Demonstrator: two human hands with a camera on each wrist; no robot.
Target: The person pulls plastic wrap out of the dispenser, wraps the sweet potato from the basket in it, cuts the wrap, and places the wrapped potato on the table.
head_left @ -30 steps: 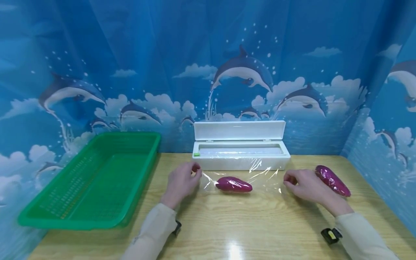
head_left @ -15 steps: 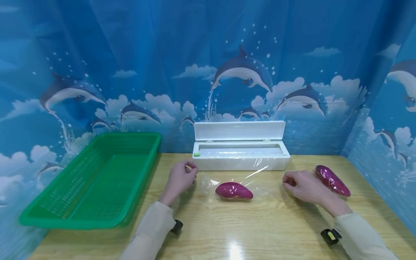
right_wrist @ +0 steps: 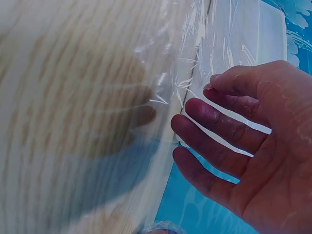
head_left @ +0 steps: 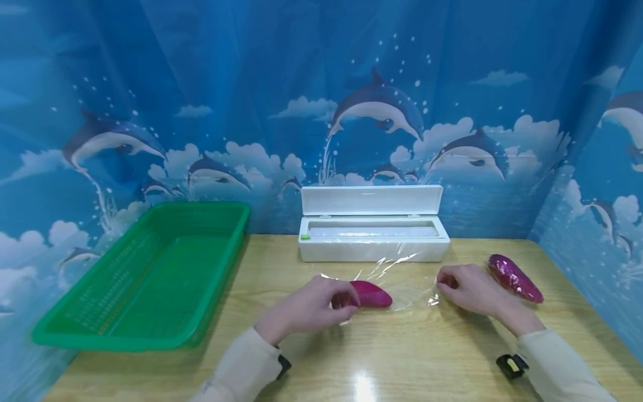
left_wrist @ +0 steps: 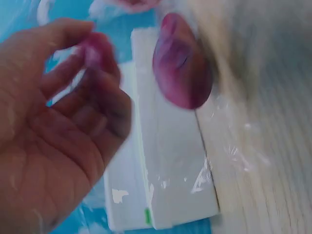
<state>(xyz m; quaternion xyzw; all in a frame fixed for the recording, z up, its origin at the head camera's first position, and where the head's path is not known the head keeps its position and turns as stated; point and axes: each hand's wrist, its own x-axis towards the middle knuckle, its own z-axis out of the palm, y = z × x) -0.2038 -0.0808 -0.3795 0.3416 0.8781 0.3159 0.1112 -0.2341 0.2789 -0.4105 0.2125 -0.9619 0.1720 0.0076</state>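
At the middle of the bench (head_left: 417, 357), a purple sweet potato (head_left: 372, 294) lies on its side, its left end hidden behind the left hand (head_left: 311, 304). That hand's thumb and forefinger come together just beside it, seemingly pinching the left part of a sheet of clear film (head_left: 409, 293); blur in the left wrist view hides the exact grip. Well apart to the right, the right hand (head_left: 469, 287) pinches the film's right edge between thumb and forefinger, the other three fingers loosely bent and parted. Whether the film passes over or under the sweet potato, I cannot tell. Just right of the right hand lies a second, glossy sweet potato (head_left: 516, 281). On the far side stands a long white box (head_left: 374, 251), its lid (head_left: 372, 201) raised and a pale roll (head_left: 372, 231) inside. To the left sits a green basket (head_left: 168, 268). Behind everything hangs a blue dolphin-print backdrop (head_left: 241, 72).
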